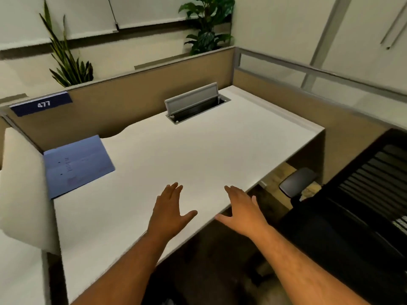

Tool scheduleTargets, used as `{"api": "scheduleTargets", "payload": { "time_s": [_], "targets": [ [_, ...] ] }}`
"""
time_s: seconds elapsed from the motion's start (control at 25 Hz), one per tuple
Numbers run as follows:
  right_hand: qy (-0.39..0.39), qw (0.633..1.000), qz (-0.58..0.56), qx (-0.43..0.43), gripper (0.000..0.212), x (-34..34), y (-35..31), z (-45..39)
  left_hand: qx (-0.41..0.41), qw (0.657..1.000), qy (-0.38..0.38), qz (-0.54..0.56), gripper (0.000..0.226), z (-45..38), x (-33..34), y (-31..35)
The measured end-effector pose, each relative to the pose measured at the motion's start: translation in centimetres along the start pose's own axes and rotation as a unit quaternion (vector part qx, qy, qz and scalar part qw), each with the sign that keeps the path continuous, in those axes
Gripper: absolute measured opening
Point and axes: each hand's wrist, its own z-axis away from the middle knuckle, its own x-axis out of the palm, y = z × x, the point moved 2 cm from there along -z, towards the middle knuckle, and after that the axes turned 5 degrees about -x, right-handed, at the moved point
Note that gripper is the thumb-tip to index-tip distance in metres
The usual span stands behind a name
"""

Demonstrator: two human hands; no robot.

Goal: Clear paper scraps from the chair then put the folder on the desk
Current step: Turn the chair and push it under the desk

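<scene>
Since the folder [78, 166] already lies flat on the worktop [198, 155], well left of the left hand [170, 208], confirm placement only. Both the left and right hand [242, 211] are open, empty, fingers spread. Check the chair [352, 205], right of the right hand, for scraps; its seat is unclear.

White desk [198, 155] carries a blue folder [78, 165] lying flat.

We see our own two bare forearms with no sleeves, watch or rings on them, fine hair showing along the right one, and our left hand [170, 209] and right hand [242, 213] both uncovered, without gloves, the nails short and plain.
</scene>
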Motion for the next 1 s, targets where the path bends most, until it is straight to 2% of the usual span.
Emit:
{"api": "scheduleTargets", "payload": {
  "time_s": [0.28,0.52,0.72,1.0],
  "targets": [
    [0.029,0.988,-0.031,0.147,0.102,-2.8,12.9,10.0,0.082,0.992,-0.084,0.043,0.103,1.7,8.1,13.4],
    [0.049,0.967,-0.025,0.249,0.101,-6.4,26.7,21.7,0.13,0.978,-0.159,0.044,0.1,5.4,18.2,27.1],
    [0.042,0.956,-0.014,0.29,0.101,-9.6,38.6,31.3,0.143,0.968,-0.204,0.041,0.1,9.1,26.6,39.1],
    [0.074,0.932,-0.023,0.355,0.1,-13.8,47.9,39.1,0.156,0.951,-0.252,0.093,0.095,12.7,34.9,52.6]
  ]
}}
